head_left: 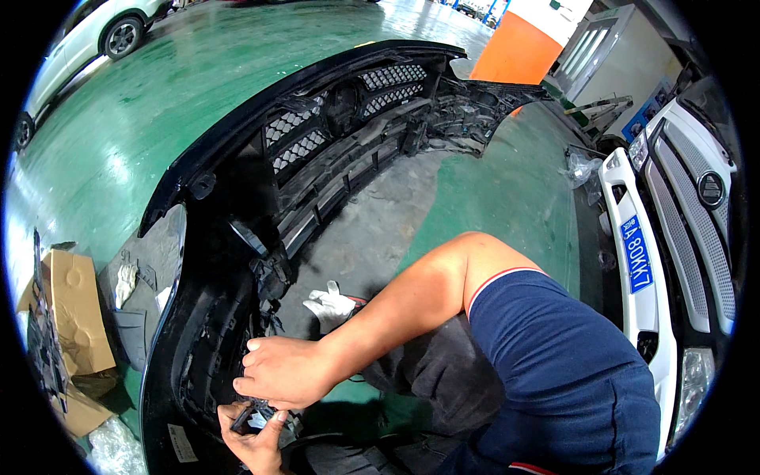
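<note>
A large black car bumper (177,309), its inner side with mesh grilles (301,142) facing me, curves around in front of me. At its near left end, my left hand (256,439) grips a small black plastic part (242,419), thumb and fingers around it. My right hand (285,372) is just above, fingers curled down onto the bumper's inner fittings beside my left hand; what its fingertips hold is hidden. A white work glove (331,305) lies on the floor just past my right hand.
At left are flattened cardboard (79,309), plastic wrap (119,445) and another glove (125,285). A white car (119,24) stands behind on the green floor. A vehicle's white front (665,253) is close at right. An orange-and-white pillar (511,43) rises beyond the bumper.
</note>
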### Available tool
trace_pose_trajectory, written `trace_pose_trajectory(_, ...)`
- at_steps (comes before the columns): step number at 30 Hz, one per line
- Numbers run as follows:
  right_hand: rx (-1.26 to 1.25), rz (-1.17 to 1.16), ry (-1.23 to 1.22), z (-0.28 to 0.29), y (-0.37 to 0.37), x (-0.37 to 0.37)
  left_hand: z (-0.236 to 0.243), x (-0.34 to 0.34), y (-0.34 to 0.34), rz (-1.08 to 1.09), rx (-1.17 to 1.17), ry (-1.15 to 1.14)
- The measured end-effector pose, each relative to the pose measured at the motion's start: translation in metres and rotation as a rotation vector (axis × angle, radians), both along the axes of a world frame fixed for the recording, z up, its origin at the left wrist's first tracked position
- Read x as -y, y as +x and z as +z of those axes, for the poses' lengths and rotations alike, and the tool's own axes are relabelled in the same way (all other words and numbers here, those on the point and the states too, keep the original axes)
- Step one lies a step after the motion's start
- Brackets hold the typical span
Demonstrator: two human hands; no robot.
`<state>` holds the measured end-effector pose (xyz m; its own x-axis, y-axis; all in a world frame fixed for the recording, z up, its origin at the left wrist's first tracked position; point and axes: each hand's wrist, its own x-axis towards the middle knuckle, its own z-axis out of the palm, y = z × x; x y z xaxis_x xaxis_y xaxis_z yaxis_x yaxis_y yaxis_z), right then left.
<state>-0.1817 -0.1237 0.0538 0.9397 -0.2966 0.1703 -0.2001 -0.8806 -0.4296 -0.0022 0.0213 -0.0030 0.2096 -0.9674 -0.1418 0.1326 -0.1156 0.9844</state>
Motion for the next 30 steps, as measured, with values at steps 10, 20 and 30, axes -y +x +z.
trace_pose_trajectory(10,0.006,-0.006,-0.017,-0.006,-0.005,0.003,0.001,0.006,-0.004,-0.019,-0.002,0.009)
trace_pose_trajectory(20,-0.003,-0.012,-0.015,-0.004,-0.010,0.004,0.002,0.008,-0.008,-0.037,0.078,-0.063)
trace_pose_trajectory(30,0.010,0.012,-0.040,-0.007,-0.007,0.003,0.006,0.005,-0.007,-0.015,0.112,-0.044)
